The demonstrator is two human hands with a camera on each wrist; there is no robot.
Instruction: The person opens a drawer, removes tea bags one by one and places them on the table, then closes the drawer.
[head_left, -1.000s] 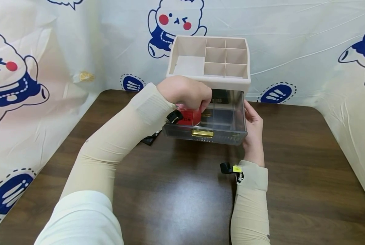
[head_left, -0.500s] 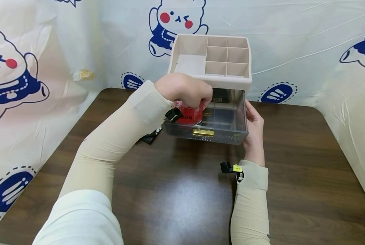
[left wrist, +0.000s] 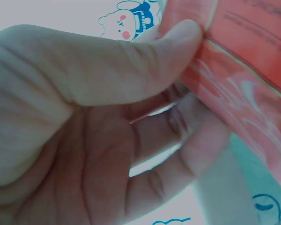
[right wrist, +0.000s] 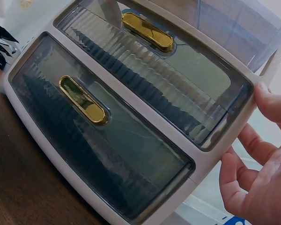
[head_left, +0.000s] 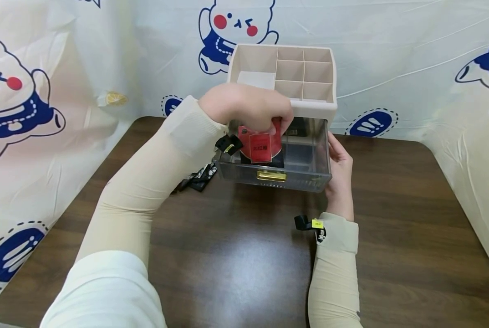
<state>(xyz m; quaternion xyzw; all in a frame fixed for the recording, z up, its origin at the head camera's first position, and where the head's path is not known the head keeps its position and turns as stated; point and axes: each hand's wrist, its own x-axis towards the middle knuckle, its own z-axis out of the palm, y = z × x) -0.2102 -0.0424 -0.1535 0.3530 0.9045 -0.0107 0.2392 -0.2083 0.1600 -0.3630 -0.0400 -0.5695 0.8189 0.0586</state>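
My left hand (head_left: 254, 107) pinches a red packet (head_left: 260, 148) with a black lower part, holding it upright over the pulled-out top drawer (head_left: 310, 175). In the left wrist view, the thumb (left wrist: 178, 51) presses the packet's face while the other fingers lie behind it. That smoky clear drawer with a gold handle belongs to a cream desktop organizer (head_left: 265, 107). My right hand (head_left: 339, 175) rests against the organizer's right side. The right wrist view shows its thumb at the front edge and its fingers along the side, below the open drawer.
Several black packets (head_left: 201, 176) lie on the dark wooden table (head_left: 236, 255) left of the organizer. Two more gold-handled drawers (right wrist: 107, 136) below are shut. Open compartments (head_left: 303, 73) top the organizer. A printed curtain (head_left: 392, 59) hangs behind.
My left hand has risen slightly, drawing the red packet up so its black lower part shows. The right hand stays at the organizer's side.
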